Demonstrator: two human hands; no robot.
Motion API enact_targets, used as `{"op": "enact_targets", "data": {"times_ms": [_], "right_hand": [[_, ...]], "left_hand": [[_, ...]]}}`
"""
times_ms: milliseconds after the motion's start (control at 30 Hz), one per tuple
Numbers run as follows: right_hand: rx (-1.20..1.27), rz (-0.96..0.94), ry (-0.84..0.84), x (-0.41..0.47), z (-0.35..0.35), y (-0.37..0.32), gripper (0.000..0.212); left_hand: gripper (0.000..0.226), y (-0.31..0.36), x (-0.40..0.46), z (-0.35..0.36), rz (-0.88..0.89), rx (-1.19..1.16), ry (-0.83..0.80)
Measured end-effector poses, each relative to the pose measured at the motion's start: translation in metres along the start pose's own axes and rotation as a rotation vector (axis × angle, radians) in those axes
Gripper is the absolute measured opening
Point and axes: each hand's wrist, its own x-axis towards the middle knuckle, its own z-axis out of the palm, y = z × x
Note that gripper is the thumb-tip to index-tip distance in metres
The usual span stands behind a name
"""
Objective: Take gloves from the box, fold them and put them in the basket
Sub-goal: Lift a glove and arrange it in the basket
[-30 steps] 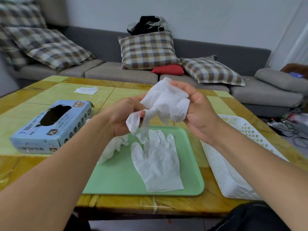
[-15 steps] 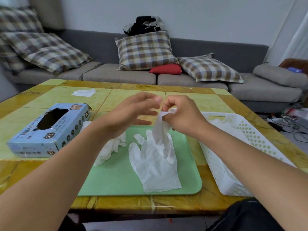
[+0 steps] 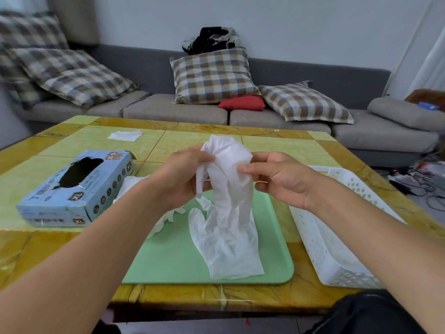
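A white glove [image 3: 228, 169] held upright above the green tray [image 3: 173, 259], pinched at its upper part between both hands. Left hand [image 3: 179, 175]: grip clamped on the glove's left edge, thumb and fingertips closed on the material. Right hand [image 3: 280, 179]: thumb and forefinger pinching the glove's right edge, remaining fingers loosely curled. The lower part of the held glove hangs down to a second white glove [image 3: 228, 247] lying flat on the tray, fingers pointing away from the person; whether the two touch cannot be told. A third glove [image 3: 134, 186], crumpled, lies at the tray's left edge, partly hidden by the left forearm. Blue glove box [image 3: 74, 191], opening upward, on the tabletop [image 3: 60, 247] left of the tray. White perforated basket [image 3: 330, 242] just right of the tray. A white tissue [image 3: 125, 135] near the far side of the tabletop. Grey sofa [image 3: 168, 112] with checked cushions behind
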Motion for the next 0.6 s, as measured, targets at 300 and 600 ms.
{"op": "enact_targets", "data": {"times_ms": [300,600], "right_hand": [[0.05,-0.031,0.021,-0.008,0.007,-0.007,0.039],[0.241,0.019,-0.116,-0.02,0.015,-0.013,0.059]], "left_hand": [[0.04,0.006,-0.008,-0.002,0.06,0.141,-0.096],[0.019,0.003,-0.016,0.003,0.253,0.254,-0.005]]}}
